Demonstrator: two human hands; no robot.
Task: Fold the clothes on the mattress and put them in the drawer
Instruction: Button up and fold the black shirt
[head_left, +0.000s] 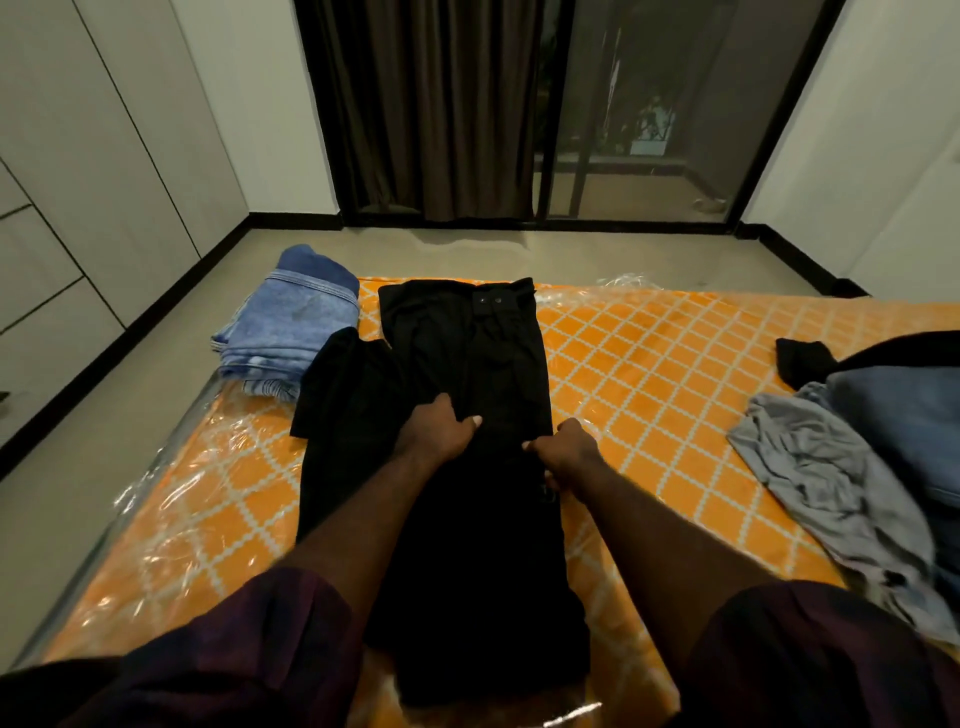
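Orange mattress (649, 374) with a white diamond pattern, wrapped in clear plastic, lies on the grey floor of a room with a dark curtain (431, 104) and a glass door (649, 104) behind it. Along the left wall we see a white cabinet (41, 270) with several flat fronts.

In the middle of the mattress, black trousers (467, 343) lie lengthwise, the waistband at the far edge and the legs coming toward us. Our left hand (439, 431) rests on the middle of the trousers, with its fingers curled into the cloth. Our right hand (569, 452) grips the right edge of the trousers, its fingers closed on the fabric.

Just left of the trousers lies a second black garment (337, 384), and beyond it a folded stack of blue jeans (291, 332) sits at the far left corner. On the right side of the mattress, well apart, a crumpled grey garment (821, 467) lies against a blue garment (904, 415).
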